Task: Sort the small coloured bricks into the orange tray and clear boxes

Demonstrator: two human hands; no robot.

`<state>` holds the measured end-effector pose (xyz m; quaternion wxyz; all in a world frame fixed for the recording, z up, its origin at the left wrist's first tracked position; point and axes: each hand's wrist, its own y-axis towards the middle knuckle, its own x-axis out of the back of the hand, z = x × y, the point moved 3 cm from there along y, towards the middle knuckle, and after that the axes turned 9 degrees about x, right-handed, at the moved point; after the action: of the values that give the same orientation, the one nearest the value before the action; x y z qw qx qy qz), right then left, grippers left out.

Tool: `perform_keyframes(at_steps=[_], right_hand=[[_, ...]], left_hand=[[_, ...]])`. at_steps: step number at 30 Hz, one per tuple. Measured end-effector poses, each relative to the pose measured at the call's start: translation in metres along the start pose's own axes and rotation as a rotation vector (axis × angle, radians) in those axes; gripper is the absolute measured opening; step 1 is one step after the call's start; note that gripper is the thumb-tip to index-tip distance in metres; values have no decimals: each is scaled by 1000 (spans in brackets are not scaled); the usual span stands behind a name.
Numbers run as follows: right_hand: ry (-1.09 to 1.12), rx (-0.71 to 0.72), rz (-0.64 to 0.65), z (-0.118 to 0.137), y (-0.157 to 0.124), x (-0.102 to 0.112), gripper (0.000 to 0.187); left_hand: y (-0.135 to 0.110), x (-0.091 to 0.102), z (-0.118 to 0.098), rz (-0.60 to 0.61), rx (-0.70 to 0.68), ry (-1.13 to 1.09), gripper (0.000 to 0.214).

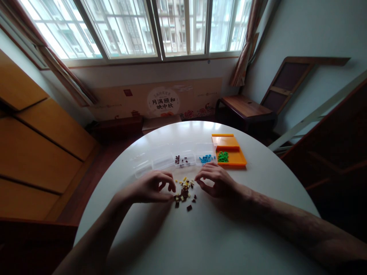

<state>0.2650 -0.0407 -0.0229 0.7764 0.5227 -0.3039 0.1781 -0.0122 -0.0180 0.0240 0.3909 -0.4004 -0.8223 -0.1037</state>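
A small pile of brown and pale yellow toy bricks (185, 194) lies on the white round table (183, 236) between my hands. My left hand (151, 187) is at the pile's left edge, fingers curved and thumb apart from them, with the thumb tip close to the brown pieces. On the pile's right side, my right hand (216, 179) has thumb and index finger brought together. Whatever is in that pinch is too small to make out. Just beyond the hands is a clear compartment box (163, 163), with dark brown pieces (183, 159) and blue pieces (206, 158) in separate compartments.
An orange tray (242, 158) holding green pieces (223, 156) stands right of the clear box. Beyond the table are a wooden chair (246, 106), a printed banner (129, 99) and a window. Orange cabinets (37, 152) line the left side.
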Motion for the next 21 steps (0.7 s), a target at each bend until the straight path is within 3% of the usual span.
perform_keyframes(at_steps=[11, 18, 21], right_hand=[[15, -2, -5, 1, 1, 0, 12], [9, 46, -39, 6, 4, 3, 10], [17, 92, -34, 7, 3, 3, 16]], left_hand=[[3, -5, -1, 38, -9, -13, 9], [16, -15, -10, -249, -53, -138, 20], [23, -26, -17, -290, -27, -217, 26]])
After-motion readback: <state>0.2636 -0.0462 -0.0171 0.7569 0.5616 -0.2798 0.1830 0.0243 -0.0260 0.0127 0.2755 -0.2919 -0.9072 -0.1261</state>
